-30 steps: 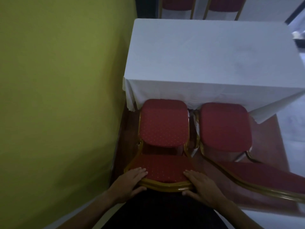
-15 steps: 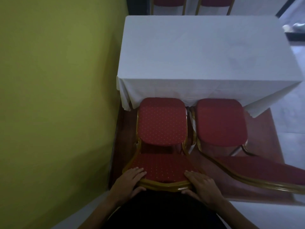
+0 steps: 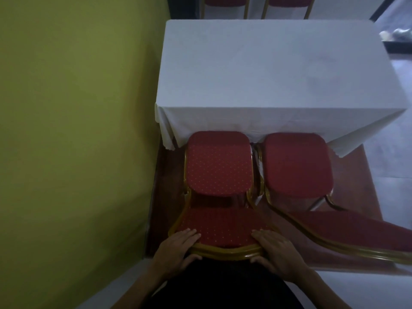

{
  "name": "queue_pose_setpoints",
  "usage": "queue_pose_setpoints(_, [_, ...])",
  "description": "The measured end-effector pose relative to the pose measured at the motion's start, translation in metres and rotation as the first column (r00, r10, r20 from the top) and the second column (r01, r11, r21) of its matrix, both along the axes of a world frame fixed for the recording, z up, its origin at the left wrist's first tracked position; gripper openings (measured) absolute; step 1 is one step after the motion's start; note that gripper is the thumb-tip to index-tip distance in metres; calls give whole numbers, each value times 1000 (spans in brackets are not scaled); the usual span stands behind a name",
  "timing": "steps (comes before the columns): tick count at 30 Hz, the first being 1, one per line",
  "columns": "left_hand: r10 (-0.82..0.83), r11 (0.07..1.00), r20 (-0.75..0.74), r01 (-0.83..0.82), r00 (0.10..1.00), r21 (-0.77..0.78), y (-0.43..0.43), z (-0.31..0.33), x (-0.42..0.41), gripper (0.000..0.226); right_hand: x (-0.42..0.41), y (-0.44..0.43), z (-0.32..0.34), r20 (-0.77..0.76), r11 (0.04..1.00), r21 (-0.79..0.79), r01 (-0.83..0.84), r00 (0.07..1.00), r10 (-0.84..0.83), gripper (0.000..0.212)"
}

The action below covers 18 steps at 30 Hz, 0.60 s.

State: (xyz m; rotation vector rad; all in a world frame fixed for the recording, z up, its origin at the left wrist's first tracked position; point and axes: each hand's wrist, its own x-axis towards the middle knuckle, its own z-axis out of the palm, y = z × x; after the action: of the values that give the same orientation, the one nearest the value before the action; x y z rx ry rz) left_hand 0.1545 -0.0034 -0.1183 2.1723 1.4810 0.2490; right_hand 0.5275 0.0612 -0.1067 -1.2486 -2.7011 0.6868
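Green wall (image 3: pixel 78 130) borders white table (image 3: pixel 267 74), red chair (image 3: pixel 219 169).

The dotted chair (image 3: pixel 217 168) has red upholstery speckled with small gold dots and a gold frame. The neighbouring chair (image 3: pixel 296 163) looks plain dark red, also gold-framed. The tablecloth (image 3: pixel 267 70) is white, the wall (image 3: pixel 78 130) olive-yellow, the floor (image 3: pixel 352 175) beneath reddish-brown.

- No lettering, label, brand or number can be read anywhere at this moment.
- Only small gold dots are seen on the red padded chair with the gold metal frame (image 3: pixel 218 168); nothing is written there.
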Motion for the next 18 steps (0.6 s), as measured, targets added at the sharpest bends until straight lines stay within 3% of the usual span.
queue_pose_setpoints(18, [24, 999, 26, -25, 999, 33, 60, -2, -1, 64, -6, 56, 9, -20, 998, 48, 37, 999, -36, 71])
